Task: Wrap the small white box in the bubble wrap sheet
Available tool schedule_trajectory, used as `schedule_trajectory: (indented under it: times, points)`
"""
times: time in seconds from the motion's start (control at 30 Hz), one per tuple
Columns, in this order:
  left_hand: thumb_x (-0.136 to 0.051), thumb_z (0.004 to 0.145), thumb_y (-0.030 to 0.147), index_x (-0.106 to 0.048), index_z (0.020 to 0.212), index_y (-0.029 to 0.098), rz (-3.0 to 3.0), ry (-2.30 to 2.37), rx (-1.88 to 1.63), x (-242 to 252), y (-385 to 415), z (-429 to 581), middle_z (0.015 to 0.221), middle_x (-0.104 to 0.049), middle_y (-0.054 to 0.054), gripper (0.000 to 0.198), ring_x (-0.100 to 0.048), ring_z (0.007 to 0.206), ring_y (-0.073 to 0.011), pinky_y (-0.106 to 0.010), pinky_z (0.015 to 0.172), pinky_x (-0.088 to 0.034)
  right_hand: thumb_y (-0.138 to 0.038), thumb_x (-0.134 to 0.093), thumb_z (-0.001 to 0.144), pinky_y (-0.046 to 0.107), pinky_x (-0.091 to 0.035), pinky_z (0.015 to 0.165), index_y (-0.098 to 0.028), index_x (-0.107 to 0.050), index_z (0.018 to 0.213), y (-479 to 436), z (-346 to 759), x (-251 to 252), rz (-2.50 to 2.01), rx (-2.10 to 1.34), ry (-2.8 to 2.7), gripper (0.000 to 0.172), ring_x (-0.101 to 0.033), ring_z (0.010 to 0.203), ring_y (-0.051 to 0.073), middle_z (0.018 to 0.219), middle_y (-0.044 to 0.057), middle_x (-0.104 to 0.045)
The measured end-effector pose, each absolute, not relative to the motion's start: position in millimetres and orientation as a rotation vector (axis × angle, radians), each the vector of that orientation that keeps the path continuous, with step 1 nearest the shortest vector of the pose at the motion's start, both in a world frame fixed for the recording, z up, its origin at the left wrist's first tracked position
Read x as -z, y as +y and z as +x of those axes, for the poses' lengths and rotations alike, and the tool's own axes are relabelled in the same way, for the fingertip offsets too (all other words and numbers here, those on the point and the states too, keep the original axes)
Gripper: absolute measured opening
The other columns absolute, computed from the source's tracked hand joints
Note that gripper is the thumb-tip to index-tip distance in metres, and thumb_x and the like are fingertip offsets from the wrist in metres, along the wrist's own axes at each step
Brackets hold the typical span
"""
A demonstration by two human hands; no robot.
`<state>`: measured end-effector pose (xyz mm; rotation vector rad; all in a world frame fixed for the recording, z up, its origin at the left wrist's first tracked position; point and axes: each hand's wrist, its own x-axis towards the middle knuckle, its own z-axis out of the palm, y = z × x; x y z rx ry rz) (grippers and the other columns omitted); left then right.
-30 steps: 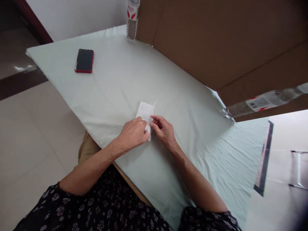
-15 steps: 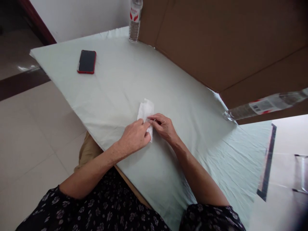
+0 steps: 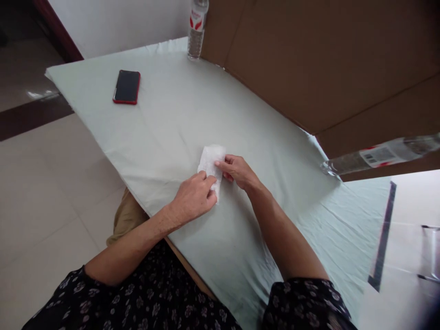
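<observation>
White tissue-like sheet point(image 3: 211, 156), one: gripped near its lower end by the left hand point(image 3: 193, 196), pinched at its right edge by the right hand point(image 3: 240, 171), apparently for steadiness.

From the tabletop's point(image 3: 165, 114) near edge, you are facing open cloth between your left hand point(image 3: 194, 196) and a phone point(image 3: 126, 87) lying toward the far left corner; beyond your right hand point(image 3: 240, 170), a brown panel point(image 3: 309, 64) is blocking the far right side, a bottle point(image 3: 196, 36) and a second bottle point(image 3: 380, 153) flanking it.
</observation>
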<state>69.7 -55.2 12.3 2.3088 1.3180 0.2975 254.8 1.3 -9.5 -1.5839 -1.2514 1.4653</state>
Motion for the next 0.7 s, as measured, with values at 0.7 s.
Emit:
schedule_trajectory:
  times: [0.7]
  points:
    - [-0.054, 0.087, 0.016, -0.065, 0.1, 0.018, 2.268, 1.367, -0.565, 4, -66, 67, 0.092, -0.061, -0.006, 0.017, -0.062, 0.089, -0.0205, -0.032, 0.084, -0.054, -0.049, -0.074, 0.081, 0.032, -0.05, 0.077, -0.022, -0.068, 0.08, -40, 238, -3, -1.281, -1.127, -1.461, 0.027, -0.06, 0.076, 0.017, 0.078, 0.0, -0.065]
